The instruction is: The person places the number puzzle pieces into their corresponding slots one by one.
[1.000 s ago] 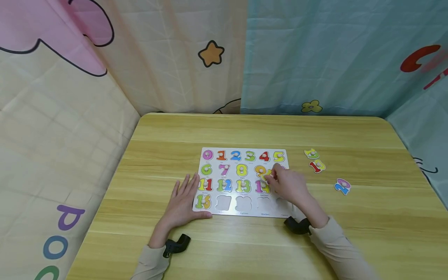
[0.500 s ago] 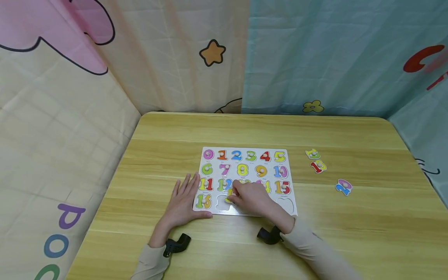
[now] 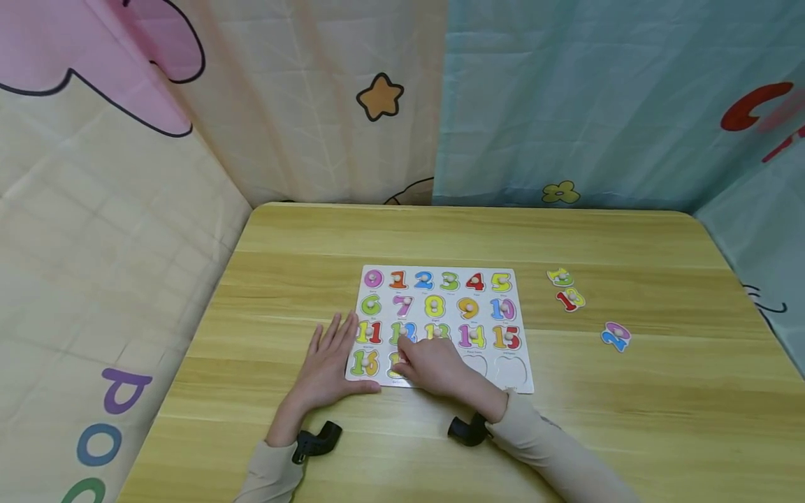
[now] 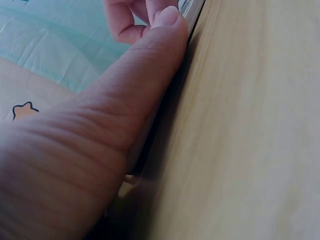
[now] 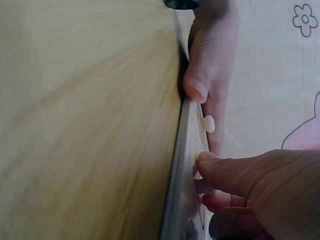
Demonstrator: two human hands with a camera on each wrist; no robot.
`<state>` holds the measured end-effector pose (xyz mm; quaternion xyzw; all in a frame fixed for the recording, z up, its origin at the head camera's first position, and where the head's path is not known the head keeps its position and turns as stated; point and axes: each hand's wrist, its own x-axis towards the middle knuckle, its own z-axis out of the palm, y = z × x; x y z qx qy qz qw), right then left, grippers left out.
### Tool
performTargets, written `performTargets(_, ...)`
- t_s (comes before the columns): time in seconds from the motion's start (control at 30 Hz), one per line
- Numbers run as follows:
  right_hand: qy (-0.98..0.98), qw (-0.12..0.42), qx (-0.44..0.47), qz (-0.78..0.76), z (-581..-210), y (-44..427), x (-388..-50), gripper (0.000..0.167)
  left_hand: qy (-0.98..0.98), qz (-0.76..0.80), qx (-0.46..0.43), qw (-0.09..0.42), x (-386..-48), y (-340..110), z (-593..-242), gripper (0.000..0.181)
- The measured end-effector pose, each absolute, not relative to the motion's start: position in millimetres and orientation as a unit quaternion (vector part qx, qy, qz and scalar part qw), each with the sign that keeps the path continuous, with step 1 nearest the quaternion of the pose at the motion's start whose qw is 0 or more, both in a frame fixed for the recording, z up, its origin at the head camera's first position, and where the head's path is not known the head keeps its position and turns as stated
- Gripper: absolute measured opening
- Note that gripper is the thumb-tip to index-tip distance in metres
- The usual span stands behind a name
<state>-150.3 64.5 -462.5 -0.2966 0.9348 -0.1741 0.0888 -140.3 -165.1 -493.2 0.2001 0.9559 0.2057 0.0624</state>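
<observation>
A white number puzzle board [image 3: 437, 272] lies on the table with several rows of coloured knobbed numbers. In its bottom row, beside the 16 [image 3: 365, 362], my right hand [image 3: 434, 365] pinches a yellow number piece [image 3: 393, 360] at its slot; the hand covers most of it. The right wrist view shows that thumb and fingers [image 5: 220, 172] low against the board's face, near a pale knob [image 5: 209, 124]. My left hand [image 3: 327, 367] rests at the board's near left corner, fingers extended along the left side, its thumb [image 4: 135, 75] along the near edge.
Right of the board lie three loose pieces: a yellow-green one [image 3: 560, 277], a red-and-yellow one [image 3: 570, 299] touching or close to it, and a blue-and-purple 20 [image 3: 615, 336]. Hollow slots [image 3: 510, 371] show at the board's lower right. Printed curtains stand behind the wooden table [image 3: 478, 237].
My right hand has carried the yellow piece from over the second row's right side, down and left, to the bottom-row slot beside the 16. The left hand stays in place.
</observation>
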Motion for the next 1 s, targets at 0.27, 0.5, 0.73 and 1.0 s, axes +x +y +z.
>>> performTargets(0.27, 0.936, 0.087, -0.294, -0.174, -463.5, 63.6, -149.6, 0.029, 0.956, 0.207, 0.198, 0.061, -139.5, -165.1, -492.9, 0.126)
performTargets(0.5, 0.937, 0.088, -0.292, -0.168, -464.1, 63.8, -148.7, 0.029, 0.956, 0.207, 0.201, 0.058, -139.2, -164.9, -493.2, 0.126)
performTargets(0.73, 0.938, 0.089, -0.284, -0.175, -466.3, 64.3, -147.8, 0.029, 0.955, 0.209, 0.2, 0.059, -139.7, -165.0, -493.8, 0.126)
performTargets(1.0, 0.937, 0.096, -0.257, -0.215, -464.7, 77.3, -147.0, 0.031, 0.956, 0.208, 0.2, 0.058, -140.3, -165.6, -493.8, 0.127)
